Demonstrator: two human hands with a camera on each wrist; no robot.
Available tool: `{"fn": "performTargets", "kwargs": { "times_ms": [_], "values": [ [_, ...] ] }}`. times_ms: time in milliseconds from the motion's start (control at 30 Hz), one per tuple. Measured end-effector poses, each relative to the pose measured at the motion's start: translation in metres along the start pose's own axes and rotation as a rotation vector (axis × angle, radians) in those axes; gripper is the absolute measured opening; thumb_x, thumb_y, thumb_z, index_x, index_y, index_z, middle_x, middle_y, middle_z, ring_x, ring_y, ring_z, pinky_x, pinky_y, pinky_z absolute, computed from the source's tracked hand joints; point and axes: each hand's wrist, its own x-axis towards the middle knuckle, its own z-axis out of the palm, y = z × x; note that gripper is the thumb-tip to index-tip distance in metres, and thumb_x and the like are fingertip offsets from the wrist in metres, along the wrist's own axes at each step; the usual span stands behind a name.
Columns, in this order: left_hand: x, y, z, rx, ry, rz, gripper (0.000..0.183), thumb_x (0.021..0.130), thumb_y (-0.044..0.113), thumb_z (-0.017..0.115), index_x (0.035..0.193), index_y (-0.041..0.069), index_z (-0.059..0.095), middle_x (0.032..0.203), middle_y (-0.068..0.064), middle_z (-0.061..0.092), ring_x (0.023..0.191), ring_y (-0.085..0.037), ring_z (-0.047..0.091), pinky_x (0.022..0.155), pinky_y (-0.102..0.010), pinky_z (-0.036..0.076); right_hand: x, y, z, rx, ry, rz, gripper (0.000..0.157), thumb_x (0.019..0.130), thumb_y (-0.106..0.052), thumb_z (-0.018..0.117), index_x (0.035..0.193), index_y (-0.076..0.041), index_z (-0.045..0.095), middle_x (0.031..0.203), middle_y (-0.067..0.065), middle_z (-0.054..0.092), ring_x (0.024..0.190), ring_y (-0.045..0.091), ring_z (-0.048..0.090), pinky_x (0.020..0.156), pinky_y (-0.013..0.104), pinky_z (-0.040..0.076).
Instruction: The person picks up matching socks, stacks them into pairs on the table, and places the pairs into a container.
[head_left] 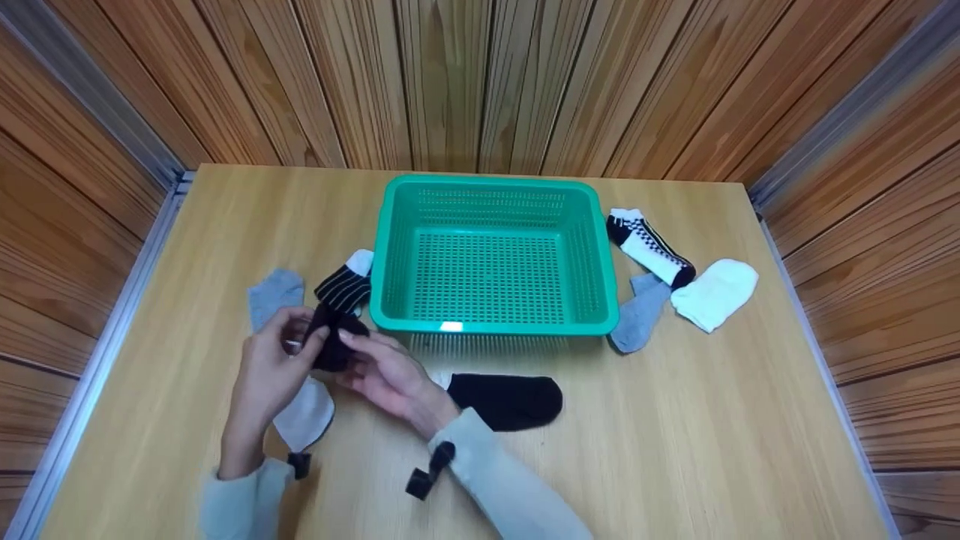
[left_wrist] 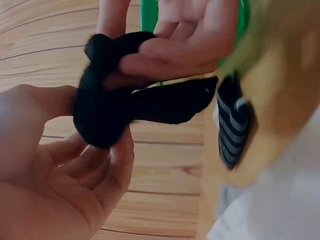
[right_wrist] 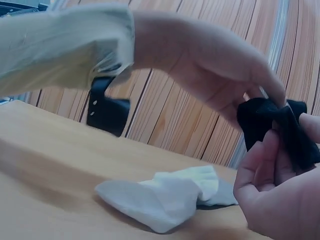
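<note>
Both hands hold a bunched black sock above the left side of the table. My left hand grips it between thumb and fingers from the left. From the other side my right hand pinches it, with the thumb on top. In the left wrist view the black sock looks folded over, with one narrow end sticking out. A second black sock lies flat near my right wrist. Under and beside my left hand are a white sock and a grey sock, both partly covered.
A green plastic basket stands in the middle of the table. A black striped sock lies against its left side. To its right are a checkered black-and-white sock, a grey sock and a white sock. Wood-panelled walls enclose the table.
</note>
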Motion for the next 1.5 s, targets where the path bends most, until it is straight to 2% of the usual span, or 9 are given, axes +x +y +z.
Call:
{"fn": "performTargets", "kwargs": {
  "times_ms": [333, 467, 667, 900, 1000, 1133, 1300, 1400, 1500],
  "values": [
    [-0.032, 0.001, 0.046, -0.252, -0.172, -0.14, 0.043, 0.104, 0.029, 0.066, 0.143, 0.013, 0.054, 0.134, -0.012, 0.068, 0.123, -0.022, 0.067, 0.097, -0.021, 0.054, -0.058, -0.013, -0.028, -0.063, 0.016, -0.046, 0.049, 0.103, -0.01, 0.06, 0.15, -0.002, 0.052, 0.15, 0.017, 0.06, 0.133, 0.025, 0.063, 0.11, 0.042, 0.053],
    [-0.037, -0.007, 0.068, -0.323, -0.238, -0.085, 0.049, 0.105, 0.033, 0.064, 0.15, 0.016, 0.052, 0.142, -0.008, 0.063, 0.13, -0.023, 0.062, 0.106, -0.031, 0.051, -0.083, -0.023, -0.037, -0.121, 0.028, -0.079, 0.05, 0.102, -0.008, 0.06, 0.15, 0.004, 0.05, 0.148, 0.016, 0.061, 0.124, 0.02, 0.067, 0.107, 0.035, 0.054],
    [-0.036, -0.015, 0.099, -0.467, -0.376, 0.074, 0.047, 0.109, 0.021, 0.055, 0.154, 0.009, 0.049, 0.162, -0.013, 0.046, 0.149, -0.035, 0.047, 0.125, -0.056, 0.034, -0.117, -0.044, -0.045, -0.141, -0.011, -0.096, 0.05, 0.101, -0.009, 0.06, 0.149, 0.003, 0.049, 0.136, 0.009, 0.065, 0.116, 0.017, 0.07, 0.102, 0.032, 0.057],
    [-0.029, -0.009, 0.122, -0.547, -0.6, 0.147, 0.045, 0.107, 0.018, 0.059, 0.147, -0.001, 0.053, 0.149, -0.021, 0.058, 0.137, -0.016, 0.057, 0.116, -0.024, 0.042, -0.15, -0.065, -0.067, -0.183, 0.047, -0.208, 0.022, 0.1, -0.009, 0.064, 0.121, -0.012, 0.069, 0.114, 0.001, 0.076, 0.102, 0.014, 0.073, 0.09, 0.029, 0.06],
    [-0.026, -0.007, 0.124, -0.588, -0.653, 0.133, 0.046, 0.104, 0.016, 0.064, 0.145, -0.003, 0.056, 0.146, -0.02, 0.063, 0.13, -0.007, 0.061, 0.112, -0.019, 0.044, -0.16, -0.077, -0.086, -0.253, 0.114, -0.28, 0.018, 0.102, -0.01, 0.062, 0.117, -0.014, 0.07, 0.108, -0.001, 0.077, 0.097, 0.012, 0.074, 0.087, 0.028, 0.061],
    [-0.025, -0.007, 0.125, -0.572, -0.681, 0.047, 0.043, 0.103, 0.019, 0.068, 0.14, -0.003, 0.061, 0.138, -0.017, 0.069, 0.119, -0.005, 0.068, 0.104, -0.018, 0.05, -0.168, -0.089, -0.114, -0.414, 0.264, -0.312, 0.011, 0.103, -0.011, 0.063, 0.111, -0.013, 0.07, 0.1, -0.004, 0.076, 0.091, 0.01, 0.072, 0.083, 0.027, 0.058],
    [-0.023, -0.005, 0.131, -0.506, -0.684, -0.072, 0.04, 0.102, 0.023, 0.07, 0.132, -0.003, 0.064, 0.118, -0.007, 0.074, 0.098, -0.006, 0.071, 0.085, -0.018, 0.056, -0.176, -0.091, -0.144, -0.805, 0.471, -0.275, 0.017, 0.098, -0.017, 0.073, 0.111, -0.005, 0.071, 0.086, -0.006, 0.07, 0.074, 0.007, 0.062, 0.067, 0.021, 0.049],
    [-0.024, -0.005, 0.136, -0.488, -0.672, -0.146, 0.039, 0.102, 0.021, 0.068, 0.133, -0.001, 0.062, 0.11, -0.001, 0.071, 0.092, -0.008, 0.068, 0.08, -0.021, 0.056, -0.179, -0.088, -0.155, -1.007, 0.539, -0.27, 0.02, 0.096, -0.019, 0.077, 0.107, -0.003, 0.072, 0.079, -0.005, 0.064, 0.065, 0.005, 0.056, 0.06, 0.019, 0.044],
    [-0.026, -0.007, 0.14, -0.474, -0.633, -0.156, 0.039, 0.102, 0.014, 0.065, 0.138, 0.0, 0.058, 0.106, -0.003, 0.067, 0.088, -0.011, 0.064, 0.076, -0.022, 0.055, -0.181, -0.085, -0.159, -1.119, 0.592, -0.279, 0.018, 0.095, -0.02, 0.078, 0.099, -0.005, 0.07, 0.073, -0.004, 0.056, 0.06, 0.005, 0.049, 0.055, 0.019, 0.039]
  ]
}}
